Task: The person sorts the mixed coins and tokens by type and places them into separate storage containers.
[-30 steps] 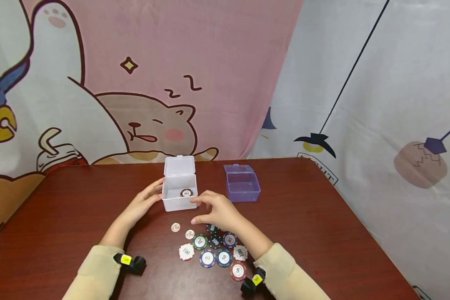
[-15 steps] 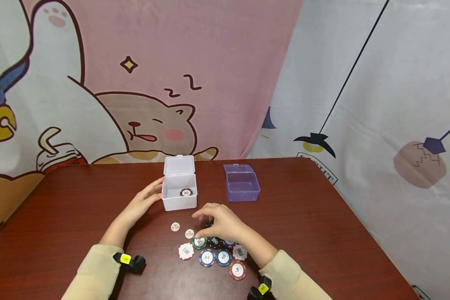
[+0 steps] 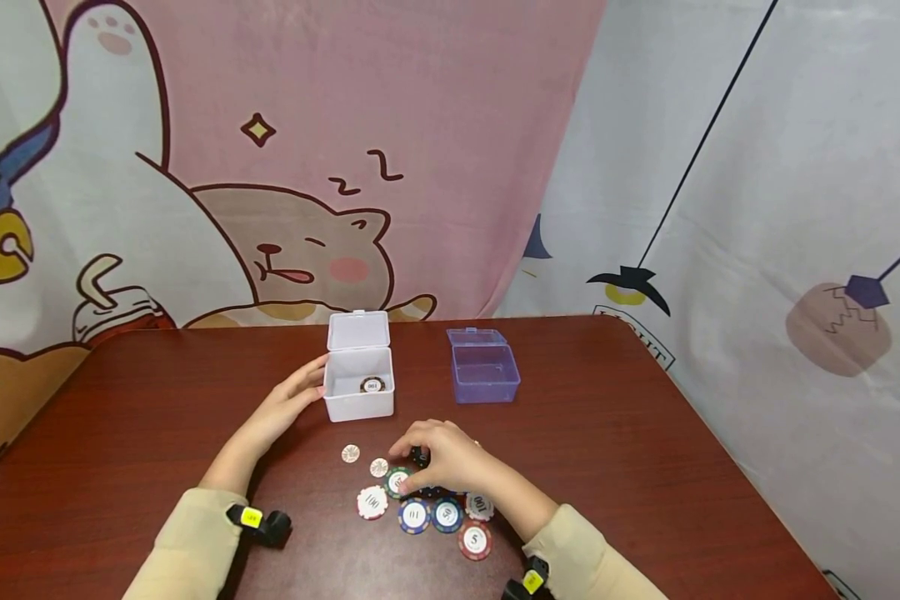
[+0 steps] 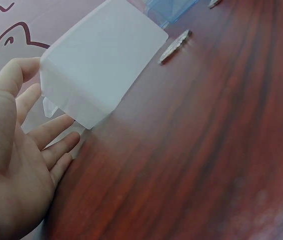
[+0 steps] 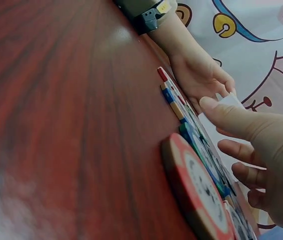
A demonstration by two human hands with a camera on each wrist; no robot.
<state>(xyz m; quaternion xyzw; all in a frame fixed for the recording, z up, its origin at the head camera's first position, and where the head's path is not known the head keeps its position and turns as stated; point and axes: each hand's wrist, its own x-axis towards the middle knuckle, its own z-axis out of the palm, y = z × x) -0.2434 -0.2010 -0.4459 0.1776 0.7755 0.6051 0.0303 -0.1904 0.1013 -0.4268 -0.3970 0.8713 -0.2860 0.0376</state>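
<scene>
An open white plastic box (image 3: 360, 407) stands in the middle of the table, with a poker chip (image 3: 372, 385) lying inside. My left hand (image 3: 281, 410) touches the box's left side with extended fingers (image 4: 46, 132). Over the loose poker chips hovers my right hand (image 3: 450, 458), thumb and fingers spread apart and nothing visibly held. Below its thumb lies a green chip (image 3: 396, 482); a black chip (image 3: 420, 457) shows between its fingers. Nearer lie white (image 3: 372, 502), blue (image 3: 414, 517) and red chips (image 3: 476, 542). The hand partly hides several chips.
A translucent purple box (image 3: 487, 392) stands with its lid up, right of the white one. Two small pale discs (image 3: 350, 453) lie in front of the white box. A printed cloth (image 3: 495, 150) hangs behind the table's far edge.
My right hand has drawn back from the white box's front right corner and lowered over the chips. My left hand stays against the box.
</scene>
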